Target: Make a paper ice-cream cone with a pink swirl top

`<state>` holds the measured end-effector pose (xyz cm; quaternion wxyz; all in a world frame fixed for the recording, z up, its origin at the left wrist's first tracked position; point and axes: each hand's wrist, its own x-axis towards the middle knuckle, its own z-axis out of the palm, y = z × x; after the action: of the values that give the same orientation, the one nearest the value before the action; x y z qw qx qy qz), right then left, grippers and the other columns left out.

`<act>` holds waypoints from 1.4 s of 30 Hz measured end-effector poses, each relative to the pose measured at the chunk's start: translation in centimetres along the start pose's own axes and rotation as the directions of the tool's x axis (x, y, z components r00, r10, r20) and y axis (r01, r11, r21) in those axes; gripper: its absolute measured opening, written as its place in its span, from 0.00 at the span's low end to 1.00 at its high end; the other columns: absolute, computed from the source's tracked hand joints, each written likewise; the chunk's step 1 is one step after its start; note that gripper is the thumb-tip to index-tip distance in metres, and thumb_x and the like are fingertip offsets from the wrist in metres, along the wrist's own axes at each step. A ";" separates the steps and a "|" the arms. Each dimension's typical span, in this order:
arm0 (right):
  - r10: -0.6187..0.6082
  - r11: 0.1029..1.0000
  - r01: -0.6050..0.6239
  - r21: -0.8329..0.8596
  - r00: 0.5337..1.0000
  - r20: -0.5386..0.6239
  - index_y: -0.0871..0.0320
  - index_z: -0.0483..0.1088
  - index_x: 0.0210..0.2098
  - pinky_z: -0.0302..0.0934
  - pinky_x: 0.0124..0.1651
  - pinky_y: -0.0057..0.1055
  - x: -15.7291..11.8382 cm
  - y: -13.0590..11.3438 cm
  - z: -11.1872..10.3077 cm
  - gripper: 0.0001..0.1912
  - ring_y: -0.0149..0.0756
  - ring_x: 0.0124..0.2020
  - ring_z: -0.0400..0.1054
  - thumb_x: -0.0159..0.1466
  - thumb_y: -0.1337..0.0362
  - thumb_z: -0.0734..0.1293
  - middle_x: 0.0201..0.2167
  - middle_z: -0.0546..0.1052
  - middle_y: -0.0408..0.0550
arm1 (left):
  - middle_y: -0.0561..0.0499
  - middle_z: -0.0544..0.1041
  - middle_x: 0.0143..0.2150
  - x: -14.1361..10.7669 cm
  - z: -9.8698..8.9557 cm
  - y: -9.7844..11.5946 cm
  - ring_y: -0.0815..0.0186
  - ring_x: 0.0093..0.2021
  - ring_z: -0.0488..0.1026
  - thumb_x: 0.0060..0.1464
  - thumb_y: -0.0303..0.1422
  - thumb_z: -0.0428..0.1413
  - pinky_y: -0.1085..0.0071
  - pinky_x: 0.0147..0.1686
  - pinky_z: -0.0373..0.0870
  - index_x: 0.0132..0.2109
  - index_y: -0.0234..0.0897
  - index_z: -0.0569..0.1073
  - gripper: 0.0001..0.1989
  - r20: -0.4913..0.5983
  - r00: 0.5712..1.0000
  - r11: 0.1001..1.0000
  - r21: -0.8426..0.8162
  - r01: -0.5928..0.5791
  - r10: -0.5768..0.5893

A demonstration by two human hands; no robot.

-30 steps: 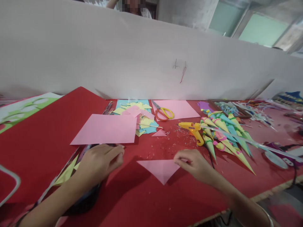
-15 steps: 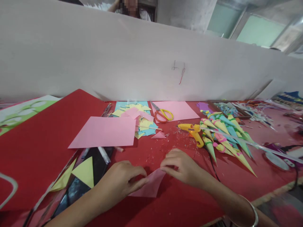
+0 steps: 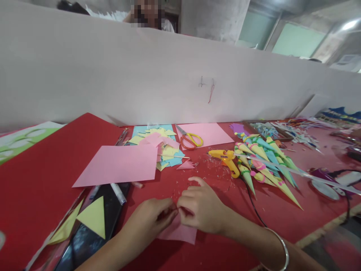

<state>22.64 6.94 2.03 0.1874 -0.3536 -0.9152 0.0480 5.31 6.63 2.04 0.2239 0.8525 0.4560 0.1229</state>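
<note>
Pink paper (image 3: 181, 230) is pinched between the thumb and fingers of both my hands, low over the red tabletop (image 3: 222, 241). My left hand (image 3: 158, 216) reaches in from the lower left, my right (image 3: 201, 209) from the lower right, its forefinger raised and curved; the fingertips nearly meet at the paper's far edge. The sheet spreads from there towards my body, one corner pointing at me and slightly right. My fingers cover too much to tell its long axis. The yellow glue gun (image 3: 228, 160) lies beyond my right hand.
</note>
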 end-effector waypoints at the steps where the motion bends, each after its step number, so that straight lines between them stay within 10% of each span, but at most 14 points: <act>1: -0.002 1.000 0.002 0.000 1.000 -0.014 0.57 0.65 0.23 0.45 0.50 0.36 0.0 0.1 0.1 0.05 0.27 0.23 0.59 0.54 0.68 0.60 0.20 0.70 0.38 | 0.56 0.66 0.17 0.0 0.0 0.1 0.72 0.19 0.61 0.50 0.30 0.46 0.79 0.18 0.54 0.21 0.36 0.63 0.11 -0.001 1.000 1.000 -0.012 0.006 -0.006; 13: 0.221 0.949 -0.185 0.254 0.968 -0.117 0.58 0.60 0.19 0.49 0.33 0.28 -0.7 2.8 -0.1 0.06 0.26 0.22 0.54 0.51 0.72 0.59 0.17 0.64 0.38 | 0.59 0.57 0.17 -0.6 -1.5 -0.5 0.73 0.19 0.53 0.53 0.34 0.43 0.78 0.19 0.48 0.24 0.36 0.64 0.12 0.061 0.996 0.987 -0.142 0.076 -0.068; 15: 0.376 0.783 -0.261 0.564 0.922 -0.095 0.58 0.62 0.24 0.51 0.32 0.28 -0.6 2.8 -0.1 0.04 0.28 0.24 0.58 0.54 0.69 0.59 0.20 0.65 0.40 | 0.59 0.56 0.17 -0.8 -1.8 -0.9 0.72 0.19 0.53 0.53 0.36 0.44 0.78 0.19 0.48 0.24 0.36 0.63 0.13 0.052 0.994 0.969 -0.221 0.108 -0.099; 17: 0.452 0.409 -0.254 0.876 0.891 0.048 0.58 0.63 0.33 0.55 0.33 0.28 -0.4 2.7 0.2 0.07 0.29 0.26 0.61 0.59 0.62 0.57 0.24 0.67 0.42 | 0.59 0.56 0.18 -1.1 -2.1 -1.2 0.72 0.20 0.53 0.52 0.38 0.45 0.78 0.20 0.50 0.24 0.37 0.62 0.13 0.008 0.987 0.924 -0.350 0.155 -0.163; 19: 0.375 0.026 -0.212 0.977 0.908 0.188 0.58 0.62 0.41 0.57 0.35 0.30 -0.4 2.5 0.7 0.14 0.29 0.28 0.63 0.60 0.56 0.57 0.27 0.68 0.44 | 0.59 0.57 0.19 -1.4 -2.2 -1.3 0.72 0.20 0.54 0.51 0.39 0.47 0.78 0.20 0.53 0.24 0.38 0.63 0.12 -0.047 0.968 0.840 -0.509 0.190 -0.247; 21: 0.254 -0.156 -0.195 0.968 0.939 0.230 0.59 0.61 0.43 0.58 0.36 0.30 -0.4 2.3 1.2 0.18 0.29 0.28 0.64 0.58 0.54 0.62 0.29 0.68 0.44 | 0.58 0.60 0.19 -1.7 -2.2 -1.2 0.71 0.20 0.57 0.50 0.41 0.49 0.78 0.21 0.55 0.26 0.39 0.64 0.12 -0.043 0.943 0.721 -0.657 0.221 -0.329; 29: 0.176 -0.213 -0.207 0.955 0.953 0.246 0.59 0.62 0.42 0.57 0.38 0.32 -0.8 1.5 2.2 0.24 0.28 0.28 0.65 0.51 0.51 0.68 0.29 0.67 0.42 | 0.60 0.65 0.14 -1.1 -0.4 -0.1 0.73 0.14 0.60 0.46 0.45 0.53 0.78 0.18 0.57 0.30 0.39 0.64 0.14 0.215 0.901 0.341 -0.872 0.351 -0.376; 42: 0.153 -0.140 -0.232 0.963 0.955 0.252 0.59 0.61 0.43 0.57 0.38 0.31 -1.0 1.0 1.2 0.27 0.28 0.29 0.63 0.50 0.49 0.67 0.31 0.68 0.43 | 0.58 0.70 0.18 -0.8 0.8 -0.1 0.73 0.15 0.63 0.51 0.43 0.48 0.77 0.21 0.61 0.31 0.38 0.60 0.12 0.271 0.928 0.367 -0.861 0.353 -0.256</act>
<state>23.53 7.08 0.44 0.3531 -0.2260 -0.5171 0.7462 5.12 5.78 1.34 0.6815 0.5061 0.4580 0.2638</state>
